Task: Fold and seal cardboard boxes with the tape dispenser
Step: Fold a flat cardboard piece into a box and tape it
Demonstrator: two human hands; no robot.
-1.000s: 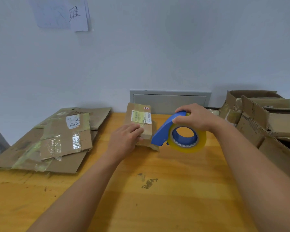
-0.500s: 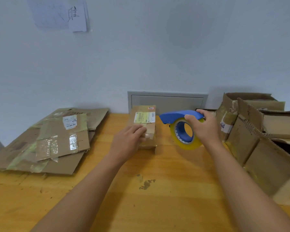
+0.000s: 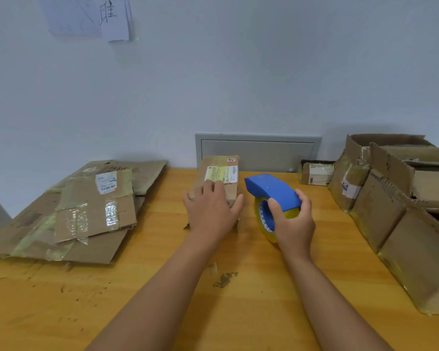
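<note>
The box (image 3: 219,183) near the table's far edge is pressed flat-handed by the left hand (image 3: 211,211); the dispenser (image 3: 273,198) is gripped by the right hand (image 3: 293,221); taping seems next.

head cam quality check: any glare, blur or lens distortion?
Head view: even, soft light with faint shadows; glare only on the clear tape across the flattened cardboard; wide-angle bowing shows in the table edge and forearms; the left hand, small box and tape dispenser look sharp.
</note>
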